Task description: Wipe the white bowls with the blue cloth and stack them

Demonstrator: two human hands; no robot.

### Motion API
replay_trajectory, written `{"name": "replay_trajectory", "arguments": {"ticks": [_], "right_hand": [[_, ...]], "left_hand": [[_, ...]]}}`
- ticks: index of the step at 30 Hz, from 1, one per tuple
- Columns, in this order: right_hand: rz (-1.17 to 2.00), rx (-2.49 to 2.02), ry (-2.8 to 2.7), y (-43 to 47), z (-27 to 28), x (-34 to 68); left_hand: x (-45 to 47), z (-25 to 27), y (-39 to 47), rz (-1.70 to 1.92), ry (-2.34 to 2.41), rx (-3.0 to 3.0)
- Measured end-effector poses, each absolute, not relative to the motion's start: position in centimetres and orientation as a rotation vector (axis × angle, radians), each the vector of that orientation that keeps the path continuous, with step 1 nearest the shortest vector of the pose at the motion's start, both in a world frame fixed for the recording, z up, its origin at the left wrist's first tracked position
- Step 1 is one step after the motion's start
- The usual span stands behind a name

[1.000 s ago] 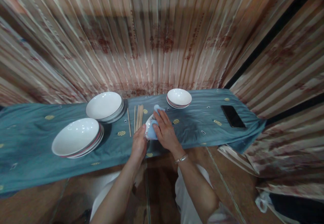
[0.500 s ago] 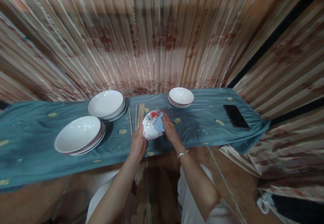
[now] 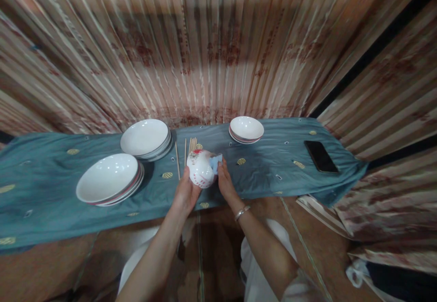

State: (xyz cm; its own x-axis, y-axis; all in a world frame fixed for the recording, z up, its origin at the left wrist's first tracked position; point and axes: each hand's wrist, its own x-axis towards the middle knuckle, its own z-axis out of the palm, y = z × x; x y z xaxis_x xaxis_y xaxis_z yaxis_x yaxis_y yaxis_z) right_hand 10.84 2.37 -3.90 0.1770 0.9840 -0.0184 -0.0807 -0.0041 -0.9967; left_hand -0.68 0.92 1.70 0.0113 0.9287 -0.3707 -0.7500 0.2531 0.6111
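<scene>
Low centre of the frame, over the surface (image 3: 262, 177), the left hand (image 3: 186, 193) grips the bowl (image 3: 200, 171), fingers partly hidden under it, probably to steady it with the patterned outside facing up. The right hand's (image 3: 226, 181) fingers lie close together, holding the cloth (image 3: 214, 162) to its right side. The front stack (image 3: 107, 179) sits left, clear of the hands; the chopsticks (image 3: 185, 149), just beyond the bowl, are partly blocked from view. The phone (image 3: 321, 156) lies far right; the back stack (image 3: 145, 138) and small bowls (image 3: 246, 128) stand farthest, apparently nested to save room.
</scene>
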Motion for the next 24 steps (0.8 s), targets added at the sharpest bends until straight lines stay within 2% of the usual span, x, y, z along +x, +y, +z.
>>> {"name": "replay_trajectory", "arguments": {"ticks": [10,24], "right_hand": [[1.000,-1.290,-1.162,0.0,-4.4,9.5],[0.429,-1.336,-1.689,-3.0,-5.0,9.2]], "left_hand": [[-1.2,3.0,1.1,1.245,0.726,0.046],[-0.7,3.5,1.4,1.295,0.759,0.098]]}}
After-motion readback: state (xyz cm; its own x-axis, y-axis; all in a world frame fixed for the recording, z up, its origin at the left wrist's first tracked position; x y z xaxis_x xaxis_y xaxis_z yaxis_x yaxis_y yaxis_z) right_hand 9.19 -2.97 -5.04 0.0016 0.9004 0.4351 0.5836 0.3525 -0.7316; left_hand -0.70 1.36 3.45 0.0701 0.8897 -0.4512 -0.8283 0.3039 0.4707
